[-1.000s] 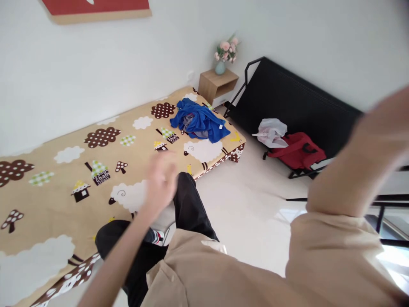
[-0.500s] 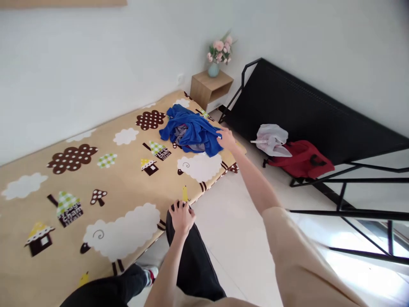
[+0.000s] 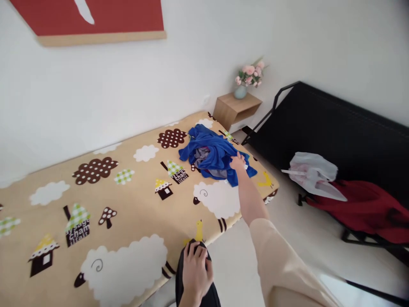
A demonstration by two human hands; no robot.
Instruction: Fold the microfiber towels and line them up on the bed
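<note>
A crumpled heap of blue clothing (image 3: 212,147) lies toward the far end of the bed, with grey and purplish fabric showing in its folds. My right hand (image 3: 238,162) reaches out to the near right side of this heap, its fingers curled into the blue cloth. Just beside those fingers is a small white patch, perhaps a label. My left hand (image 3: 195,269) rests on my black-trousered knee (image 3: 182,273), fingers draped over it and holding nothing.
The bed (image 3: 128,221) has a beige cover printed with sheep, clouds and houses. Beyond it stands a wooden nightstand (image 3: 234,106) with a flower vase (image 3: 240,91). At right, a black-framed panel (image 3: 338,132) leans near a white plastic bag (image 3: 315,172) and a red bag (image 3: 367,204).
The view has swung left and up, bringing a red wall hanging into sight. My right hand has moved onto the blue cloth, and a flap of it now spreads right. My left hand stays on the knee.
</note>
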